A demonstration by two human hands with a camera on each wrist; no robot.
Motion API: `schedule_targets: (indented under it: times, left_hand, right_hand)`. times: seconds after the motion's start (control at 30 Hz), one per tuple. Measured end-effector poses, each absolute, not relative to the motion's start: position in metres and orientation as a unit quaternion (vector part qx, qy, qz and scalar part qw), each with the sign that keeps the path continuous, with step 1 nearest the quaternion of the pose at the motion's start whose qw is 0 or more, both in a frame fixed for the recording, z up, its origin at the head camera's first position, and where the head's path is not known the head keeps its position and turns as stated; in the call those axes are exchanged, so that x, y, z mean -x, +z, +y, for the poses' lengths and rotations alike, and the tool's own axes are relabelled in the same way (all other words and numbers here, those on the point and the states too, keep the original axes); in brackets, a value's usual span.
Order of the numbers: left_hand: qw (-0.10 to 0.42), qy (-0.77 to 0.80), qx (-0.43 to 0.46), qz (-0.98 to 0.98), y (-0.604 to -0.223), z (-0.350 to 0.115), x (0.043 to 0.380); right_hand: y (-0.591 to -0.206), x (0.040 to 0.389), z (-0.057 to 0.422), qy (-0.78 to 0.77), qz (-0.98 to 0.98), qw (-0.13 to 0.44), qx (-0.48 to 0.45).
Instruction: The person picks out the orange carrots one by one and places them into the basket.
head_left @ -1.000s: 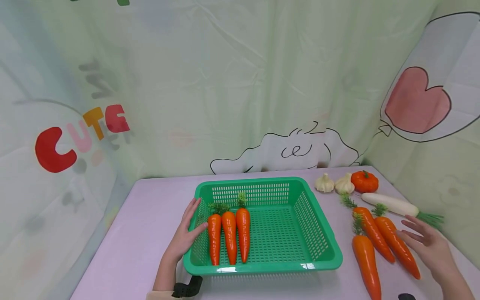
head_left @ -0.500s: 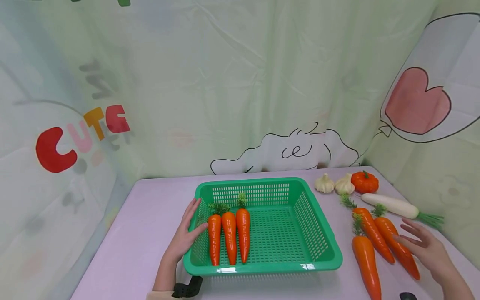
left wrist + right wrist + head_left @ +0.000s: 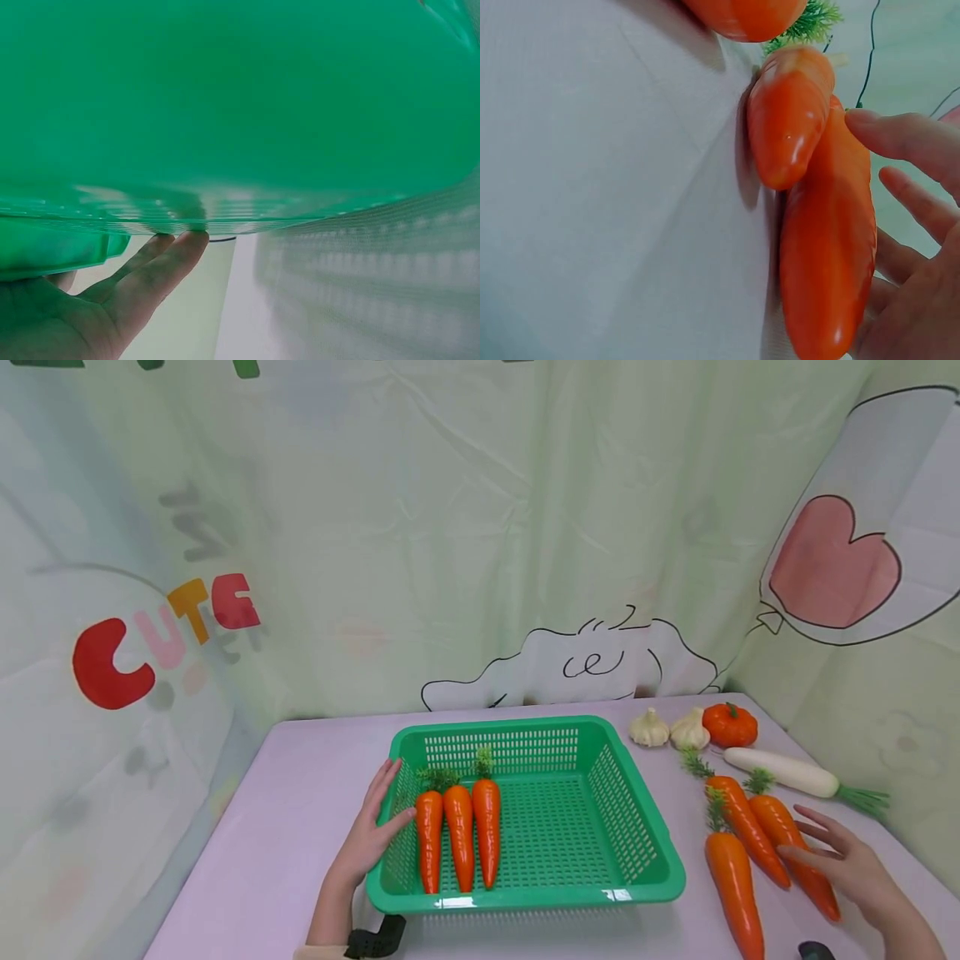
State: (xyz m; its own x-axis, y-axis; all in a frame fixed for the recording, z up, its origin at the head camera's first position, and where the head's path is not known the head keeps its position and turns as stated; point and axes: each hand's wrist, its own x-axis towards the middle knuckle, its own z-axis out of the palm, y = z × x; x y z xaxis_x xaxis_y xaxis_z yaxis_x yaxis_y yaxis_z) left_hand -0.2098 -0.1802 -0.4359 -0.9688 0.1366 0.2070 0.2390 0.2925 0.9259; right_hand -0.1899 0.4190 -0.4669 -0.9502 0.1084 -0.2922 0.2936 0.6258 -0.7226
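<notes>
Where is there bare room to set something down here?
On the table, left of the basket and left hand; inside the basket, right of its three carrots. A narrower strip lies between basket and loose carrots. Crowded: farther right, with those carrots, white radish, garlic, pumpkin and right hand.

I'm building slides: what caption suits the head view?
Left hand on a green perforated plastic basket holding three glossy orange carrots; right hand near three more outside it.

A pale beige sleeve [image 3: 321,952] ends on the left forearm [image 3: 330,910], beside a black, angular strap piece [image 3: 377,939]; the right forearm [image 3: 911,935] shows bare.
</notes>
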Motion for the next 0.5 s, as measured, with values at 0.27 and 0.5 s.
schedule_targets:
  times: [0.27,0.5]
  left_hand:
    - [0.041,-0.589,0.112,-0.799,-0.4362,-0.1789,0.2087]
    - [0.042,-0.589,0.112,-0.799,-0.4359,-0.1801,0.2080]
  right_hand:
    - [-0.4731,0.1899,0.4245,-0.396,0.908,0.086,-0.106]
    - [-0.4710,0.1917,0.4230,-0.372,0.917,0.106,-0.095]
